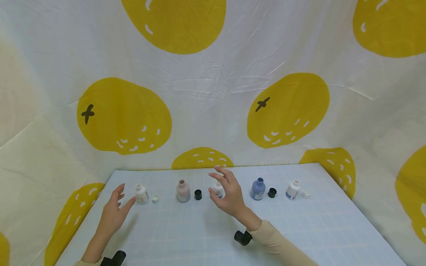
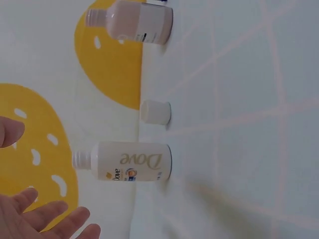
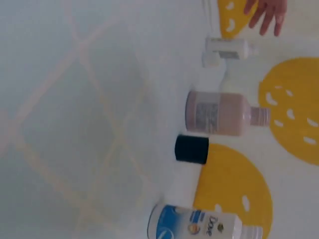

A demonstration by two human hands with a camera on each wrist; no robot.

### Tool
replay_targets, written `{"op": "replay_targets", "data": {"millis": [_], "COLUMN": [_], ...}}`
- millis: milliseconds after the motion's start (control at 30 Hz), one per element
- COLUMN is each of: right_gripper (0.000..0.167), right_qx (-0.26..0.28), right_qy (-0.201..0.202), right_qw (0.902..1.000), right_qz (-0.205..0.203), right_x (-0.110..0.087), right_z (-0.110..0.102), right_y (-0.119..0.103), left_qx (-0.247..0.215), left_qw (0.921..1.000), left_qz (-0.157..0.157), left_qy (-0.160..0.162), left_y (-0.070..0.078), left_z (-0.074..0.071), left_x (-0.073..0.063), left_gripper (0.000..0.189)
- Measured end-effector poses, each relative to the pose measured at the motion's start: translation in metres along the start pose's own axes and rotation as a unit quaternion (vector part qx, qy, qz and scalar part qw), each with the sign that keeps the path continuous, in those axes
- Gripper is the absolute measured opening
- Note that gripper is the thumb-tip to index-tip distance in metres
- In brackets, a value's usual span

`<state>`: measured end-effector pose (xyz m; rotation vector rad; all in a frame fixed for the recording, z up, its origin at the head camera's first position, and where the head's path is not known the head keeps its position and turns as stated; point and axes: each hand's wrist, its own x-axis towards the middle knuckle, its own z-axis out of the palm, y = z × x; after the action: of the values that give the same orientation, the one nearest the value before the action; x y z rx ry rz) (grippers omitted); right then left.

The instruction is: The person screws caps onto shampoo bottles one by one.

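My left hand (image 1: 113,214), its fingers spread and holding nothing, hovers beside an uncapped white Dove bottle (image 1: 142,194). In the left wrist view, that Dove bottle (image 2: 130,161) stands just past the fingertips (image 2: 75,221), with a gap between. Loosely bent and empty, my right hand (image 1: 229,194) is raised in front of a white and blue Dove bottle (image 1: 218,189), partly hiding it. Its blue label (image 3: 172,222) shows in the right wrist view, where the right hand itself is out of sight. An uncapped pink bottle (image 1: 183,191) stands between the hands.
A white cap (image 1: 155,198) lies by the left bottle, a black cap (image 1: 198,194) by the pink one. Further right stand a blue bottle (image 1: 257,189), another black cap (image 1: 271,192), a white bottle (image 1: 293,190) and a white cap (image 1: 306,194). A patterned curtain (image 1: 209,111) hangs behind.
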<state>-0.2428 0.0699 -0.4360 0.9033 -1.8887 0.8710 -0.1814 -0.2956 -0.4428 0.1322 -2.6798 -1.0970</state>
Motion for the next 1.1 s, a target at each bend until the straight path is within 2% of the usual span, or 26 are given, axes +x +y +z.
{"op": "replay_targets", "data": {"millis": [267,567,800,900,1100], "right_gripper": [0.050,0.051,0.054,0.056,0.055], "right_qx": [0.066,0.091,0.146,0.170,0.225], "right_qy": [-0.008,-0.024,-0.044,-0.046,-0.049], "right_qw": [0.9947,0.9906,0.9761,0.9695,0.9581], "right_qz": [0.078,0.099,0.155,0.171,0.171], "right_x": [0.000,-0.001,-0.003,-0.002,-0.002], "right_z": [0.028,0.051,0.069,0.076,0.091], "right_y": [-0.017,-0.027,-0.036,-0.040,-0.051], "left_qx": [-0.050,-0.055,-0.062,-0.064,-0.076], "left_qw": [0.9980,0.9965,0.9952,0.9955,0.9951], "left_qz": [-0.037,-0.061,-0.074,-0.067,-0.062], "left_qy": [-0.010,-0.016,-0.020,-0.017,-0.013], "left_y": [-0.008,-0.018,-0.027,-0.030,-0.037], "left_z": [0.005,0.011,0.014,0.016,0.020], "left_x": [0.002,0.009,0.017,0.019,0.020], "left_gripper": [0.074,0.076,0.076,0.075,0.073]}}
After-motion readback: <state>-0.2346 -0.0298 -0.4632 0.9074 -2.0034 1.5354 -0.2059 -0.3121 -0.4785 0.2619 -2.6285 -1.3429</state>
